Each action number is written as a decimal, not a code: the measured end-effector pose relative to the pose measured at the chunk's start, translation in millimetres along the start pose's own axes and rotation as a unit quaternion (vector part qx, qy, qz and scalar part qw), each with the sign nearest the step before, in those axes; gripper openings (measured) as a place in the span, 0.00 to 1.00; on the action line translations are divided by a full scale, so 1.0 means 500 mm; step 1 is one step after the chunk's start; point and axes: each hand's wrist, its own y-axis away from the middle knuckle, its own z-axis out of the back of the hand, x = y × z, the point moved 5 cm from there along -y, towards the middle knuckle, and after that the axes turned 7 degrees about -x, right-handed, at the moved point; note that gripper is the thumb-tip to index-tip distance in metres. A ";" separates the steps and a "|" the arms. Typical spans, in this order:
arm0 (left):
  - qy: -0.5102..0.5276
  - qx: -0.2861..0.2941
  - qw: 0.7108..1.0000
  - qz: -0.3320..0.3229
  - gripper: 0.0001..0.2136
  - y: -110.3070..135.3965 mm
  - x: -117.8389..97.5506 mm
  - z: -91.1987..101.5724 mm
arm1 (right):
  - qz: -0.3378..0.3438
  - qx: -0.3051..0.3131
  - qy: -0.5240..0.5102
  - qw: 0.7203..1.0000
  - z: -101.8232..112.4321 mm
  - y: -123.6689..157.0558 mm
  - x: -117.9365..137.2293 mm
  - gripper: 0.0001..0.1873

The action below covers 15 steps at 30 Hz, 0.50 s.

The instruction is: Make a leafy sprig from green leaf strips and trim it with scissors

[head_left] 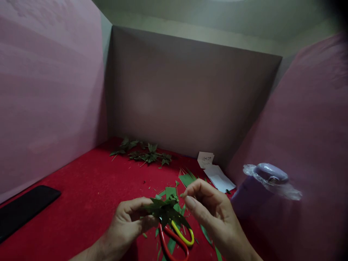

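Observation:
My left hand (pixel 127 221) is closed on a bunch of green leaf pieces (pixel 164 210), held just above the red cloth. My right hand (pixel 210 210) hovers beside it on the right, fingers curled, thumb and forefinger pinched near the top of the bunch; whether they hold a strip I cannot make out. Under the bunch lie scissors (pixel 176 241) with red and yellow handles. Loose green strips (pixel 187 179) are scattered around them.
A pile of finished leaf shapes (pixel 146 154) lies at the back of the red cloth (pixel 81 203). A black phone (pixel 24 208) lies at the left. White paper pieces (pixel 217 175) sit at the back right. A lilac device wrapped in plastic (pixel 269 177) stands at the right. Pink and grey walls enclose the space.

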 end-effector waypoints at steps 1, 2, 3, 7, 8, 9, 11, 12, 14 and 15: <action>0.006 -0.002 1.000 0.005 0.07 0.000 0.000 0.000 | 0.011 -0.013 0.018 1.000 0.003 0.001 0.001 0.11; 0.011 -0.004 1.000 0.006 0.07 0.000 -0.001 -0.001 | 0.025 -0.021 0.040 0.999 0.004 0.003 0.003 0.12; 0.015 -0.004 1.000 0.006 0.07 0.000 -0.001 -0.001 | 0.044 -0.028 0.066 0.996 0.005 0.005 0.006 0.12; 0.024 0.004 1.000 0.002 0.09 0.000 0.000 -0.002 | 0.132 -0.054 0.167 0.976 0.000 0.013 0.017 0.08; 0.026 0.004 1.000 0.004 0.09 0.000 0.001 -0.002 | 0.149 -0.059 0.181 0.970 -0.002 0.014 0.018 0.07; 0.029 0.006 1.000 0.007 0.09 -0.001 0.002 -0.002 | 0.164 -0.060 0.191 0.966 -0.005 0.015 0.019 0.06; 0.037 0.009 0.999 0.017 0.08 -0.001 0.005 -0.002 | 0.180 -0.055 0.199 0.962 -0.010 0.014 0.019 0.06; 0.041 0.012 0.999 0.021 0.08 -0.001 0.006 -0.003 | 0.183 -0.051 0.200 0.961 -0.012 0.013 0.018 0.06; 0.047 0.016 0.998 0.024 0.08 -0.001 0.005 -0.005 | 0.185 -0.044 0.201 0.961 -0.015 0.012 0.016 0.07; 0.047 0.019 0.998 0.023 0.08 -0.001 0.004 -0.006 | 0.185 -0.042 0.202 0.961 -0.015 0.012 0.014 0.07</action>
